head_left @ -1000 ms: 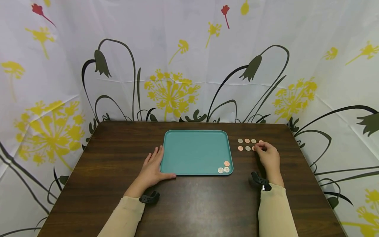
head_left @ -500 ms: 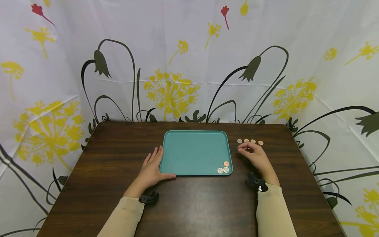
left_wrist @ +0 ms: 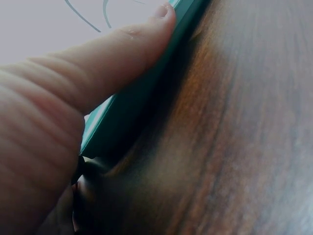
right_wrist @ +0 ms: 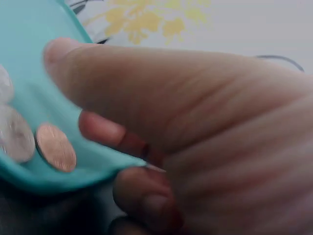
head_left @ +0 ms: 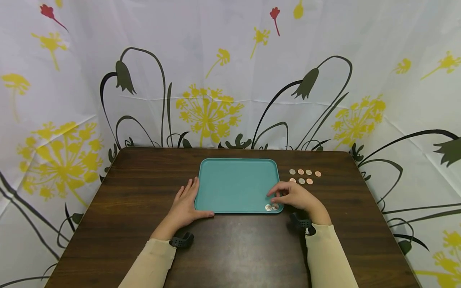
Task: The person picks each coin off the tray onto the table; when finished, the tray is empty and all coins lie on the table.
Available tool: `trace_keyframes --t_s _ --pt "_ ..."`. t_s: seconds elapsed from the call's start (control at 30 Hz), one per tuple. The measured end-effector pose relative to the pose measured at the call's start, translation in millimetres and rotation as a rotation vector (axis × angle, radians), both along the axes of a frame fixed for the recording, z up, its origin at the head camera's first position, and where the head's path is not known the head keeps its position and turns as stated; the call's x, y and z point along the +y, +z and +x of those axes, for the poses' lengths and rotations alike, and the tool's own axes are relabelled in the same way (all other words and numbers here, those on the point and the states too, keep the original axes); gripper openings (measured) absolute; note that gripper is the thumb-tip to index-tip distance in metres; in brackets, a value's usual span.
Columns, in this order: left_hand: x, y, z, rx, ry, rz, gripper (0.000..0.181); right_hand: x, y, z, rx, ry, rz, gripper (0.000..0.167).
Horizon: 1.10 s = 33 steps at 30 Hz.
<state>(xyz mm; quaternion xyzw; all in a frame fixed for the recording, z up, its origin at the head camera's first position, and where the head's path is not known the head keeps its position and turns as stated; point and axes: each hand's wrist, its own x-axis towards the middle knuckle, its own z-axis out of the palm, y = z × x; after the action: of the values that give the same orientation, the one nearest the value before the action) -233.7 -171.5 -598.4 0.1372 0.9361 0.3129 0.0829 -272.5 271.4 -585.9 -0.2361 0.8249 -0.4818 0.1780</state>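
A white floral curtain (head_left: 230, 52) hangs behind the dark wood-grain counter (head_left: 237, 252). At centre, your left hand (head_left: 181, 206), fingers straight, touches the rectangular teal tray (head_left: 230, 184). Your right hand (head_left: 297, 196), thumb and fingers apart, is over its lower-right corner, near two round silver-coloured coins (head_left: 268, 207) and one copper-coloured coin (right_wrist: 56, 147); seven more coins (head_left: 308, 172) lie right.

in the head view the right grip (head_left: 297, 197) is covering the copper coin (right_wrist: 56, 147) on the tray (head_left: 234, 184) and partly hiding a bench coin (head_left: 292, 180); whether it is pinching anything is remaining unclear. in the right wrist view it is blurring and running off the right edge, while the left edge is cutting a silver coin (right_wrist: 4, 85). in the left wrist view the left grip (left_wrist: 54, 127) is covering part of the tray's rim.
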Motion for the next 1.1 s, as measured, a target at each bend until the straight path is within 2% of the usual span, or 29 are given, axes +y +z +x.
trace_keyframes --t_s 0.13,0.4,0.83,1.1 --pt "0.4 0.0 -0.4 -0.001 0.002 0.001 0.144 -5.4 4.9 2.4 -0.012 0.024 0.056 0.021" --pt "0.1 -0.3 -0.4 -0.007 0.0 -0.002 0.143 -16.2 8.2 4.8 0.025 0.063 0.18 0.022" --pt "0.8 -0.2 -1.1 -0.002 0.0 -0.004 0.143 -24.1 17.7 7.3 0.033 -0.031 0.291 0.009" --pt "0.6 0.6 -0.7 0.002 0.002 0.0 0.143 -32.8 15.3 4.3 0.169 -0.126 0.403 0.008"
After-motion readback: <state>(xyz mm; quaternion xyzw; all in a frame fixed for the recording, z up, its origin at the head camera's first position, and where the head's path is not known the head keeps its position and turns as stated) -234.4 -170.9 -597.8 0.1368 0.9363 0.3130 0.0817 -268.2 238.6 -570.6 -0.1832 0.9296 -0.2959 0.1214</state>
